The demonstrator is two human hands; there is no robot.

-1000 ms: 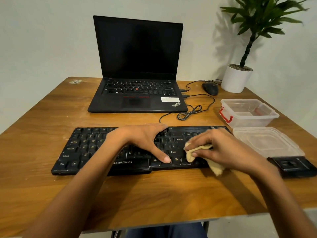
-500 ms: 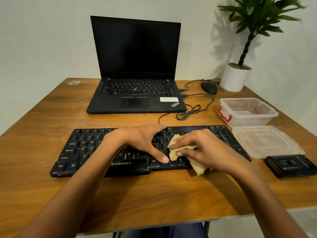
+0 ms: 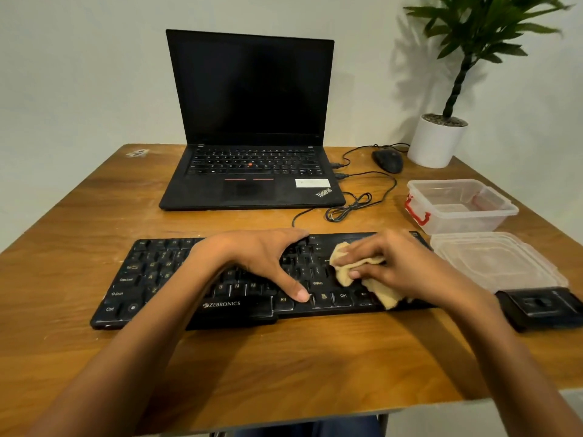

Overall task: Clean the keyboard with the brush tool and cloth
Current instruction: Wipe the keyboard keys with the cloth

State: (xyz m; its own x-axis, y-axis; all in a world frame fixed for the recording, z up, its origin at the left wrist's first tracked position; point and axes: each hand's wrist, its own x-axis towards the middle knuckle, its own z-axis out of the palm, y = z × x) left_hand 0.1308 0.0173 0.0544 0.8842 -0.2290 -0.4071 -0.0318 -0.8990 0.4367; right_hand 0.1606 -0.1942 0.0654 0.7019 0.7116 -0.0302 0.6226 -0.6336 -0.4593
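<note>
**Wiping the right-hand keys**

My right hand (image 3: 407, 272) bunches the cloth (image 3: 342, 274) in its fingers, pressing it on the right side of the keyboard (image 3: 151, 272). My left hand (image 3: 252, 260) lies flat, fingers released, bracing the middle keys. I judge this the wiping step; next come short strokes over unwiped keys. The clear tub (image 3: 504, 212) looks empty, its lid (image 3: 492, 263) beside it on the surface (image 3: 284, 367).

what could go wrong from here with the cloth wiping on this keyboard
1. The right hand presses the cloth on the keys, and a cable seems to run from the keyboard to the laptop; if that is awake, stray keystrokes may register.
2. The clear lid lies close to the keyboard's right end; a wide stroke may knock it.
3. The cloth's loose tail could snag a keycap.
</note>
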